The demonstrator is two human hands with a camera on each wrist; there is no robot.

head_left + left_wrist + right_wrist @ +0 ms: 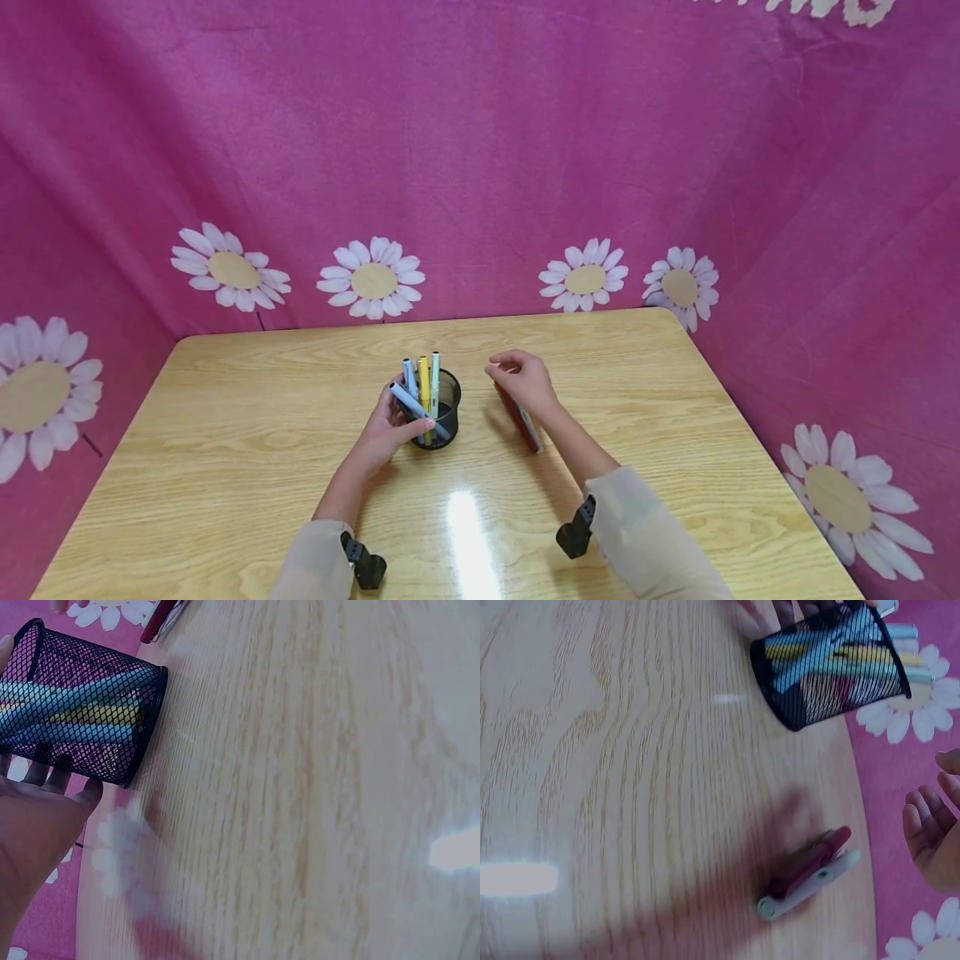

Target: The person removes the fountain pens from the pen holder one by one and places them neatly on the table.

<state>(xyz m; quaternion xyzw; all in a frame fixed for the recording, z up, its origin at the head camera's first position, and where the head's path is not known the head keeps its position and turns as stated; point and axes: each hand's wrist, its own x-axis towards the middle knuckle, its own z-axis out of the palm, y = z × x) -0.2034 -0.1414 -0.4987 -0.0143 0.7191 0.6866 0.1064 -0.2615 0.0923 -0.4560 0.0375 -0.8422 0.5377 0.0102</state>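
Note:
My left hand [381, 435] grips a black mesh pen cup [448, 421] from its left side, thumb at the front and fingers behind. Several pens stand in the cup, among them light blue ones, a yellow pen [424, 385] and a pale green pen [435, 379]. One blue pen [407, 398] leans out toward the hand. To the right of the cup, a dark red pen [810, 864] and a pale green-grey pen [810, 886] lie side by side on the table. My right hand [527, 385] is over their far end, fingers loosely bent, holding nothing.
A light wood-grain table [247, 433] bears all of these things. Pink cloth [480, 167] printed with white daisies rises behind it and along both sides. Bright light reflects off the tabletop near the front. Small black cameras sit at both sleeves.

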